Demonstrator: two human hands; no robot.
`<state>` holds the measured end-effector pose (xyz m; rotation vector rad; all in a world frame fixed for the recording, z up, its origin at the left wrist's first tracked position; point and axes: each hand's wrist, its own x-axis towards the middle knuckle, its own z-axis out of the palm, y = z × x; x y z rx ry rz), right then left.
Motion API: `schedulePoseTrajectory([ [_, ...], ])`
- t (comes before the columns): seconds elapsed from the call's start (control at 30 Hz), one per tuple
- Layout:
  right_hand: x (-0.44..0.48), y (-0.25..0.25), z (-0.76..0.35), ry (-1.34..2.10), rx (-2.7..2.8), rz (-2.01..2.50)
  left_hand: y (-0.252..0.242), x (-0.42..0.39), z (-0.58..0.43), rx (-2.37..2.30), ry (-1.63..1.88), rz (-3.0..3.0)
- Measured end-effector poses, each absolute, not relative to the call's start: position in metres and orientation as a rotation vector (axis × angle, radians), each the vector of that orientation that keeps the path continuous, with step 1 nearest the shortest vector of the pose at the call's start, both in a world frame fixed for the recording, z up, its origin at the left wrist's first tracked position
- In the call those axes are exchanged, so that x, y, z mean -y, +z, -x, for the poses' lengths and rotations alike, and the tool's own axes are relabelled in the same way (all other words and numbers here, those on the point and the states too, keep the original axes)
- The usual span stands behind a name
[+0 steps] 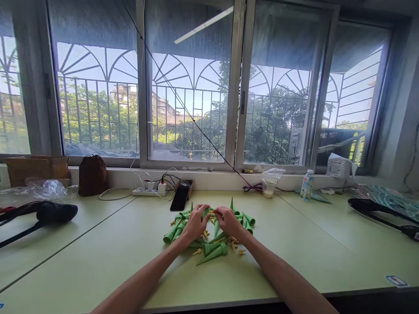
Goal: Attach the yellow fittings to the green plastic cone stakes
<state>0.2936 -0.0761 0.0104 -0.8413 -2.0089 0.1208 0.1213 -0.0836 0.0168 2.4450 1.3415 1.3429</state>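
In the head view both my hands are over a pile of green plastic cone-shaped spikes (214,253) and small yellow plastic pieces (197,252). My left hand (195,221) is closed, with a bit of green spike (205,213) showing between its thumb and fingers. Close beside it, my right hand (229,221) pinches with thumb and forefinger; a spot of yellow shows near the fingertips, too small to make out. More spikes lie left of the left hand, and several others (248,219) are right of the right hand. One cone (232,203) points upward behind the right hand.
Behind the pile lie a black phone (180,198) and a power strip (144,192) with cables. A plastic cup (269,188) and a bottle (307,185) stand toward the window. Black strapped objects lie at left (57,213) and right (376,213). A brown pouch (92,175) sits back left.
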Motion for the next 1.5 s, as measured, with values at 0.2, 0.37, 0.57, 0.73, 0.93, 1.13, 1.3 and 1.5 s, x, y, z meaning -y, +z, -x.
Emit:
schedulePoseTrajectory([
  [0.2,0.077,0.01,-0.294,0.114,2.018,0.821,0.018,0.086,-0.121,-1.334,1.312,-2.449],
  [0.37,0.075,0.009,-0.294,0.126,1.958,0.848,0.018,0.086,-0.122,-1.34,1.326,-2.46],
  [0.57,0.077,0.012,-0.294,0.127,1.975,0.847,0.016,0.084,-0.121,-1.36,1.326,-2.46],
  [0.73,0.08,0.013,-0.294,0.131,1.99,0.843,0.019,0.088,-0.122,-1.351,1.285,-2.463],
  [0.93,0.08,0.013,-0.294,0.145,1.991,0.843,0.022,0.092,-0.123,-1.337,1.266,-2.483],
  [1.13,0.083,0.016,-0.293,0.205,2.004,0.844,0.023,0.094,-0.126,-1.305,1.252,-2.514],
  [1.3,0.084,0.016,-0.293,0.23,1.999,0.853,0.024,0.096,-0.127,-1.278,1.246,-2.517],
  [1.5,0.082,0.016,-0.294,0.234,1.975,0.853,0.024,0.095,-0.126,-1.252,1.275,-2.522],
])
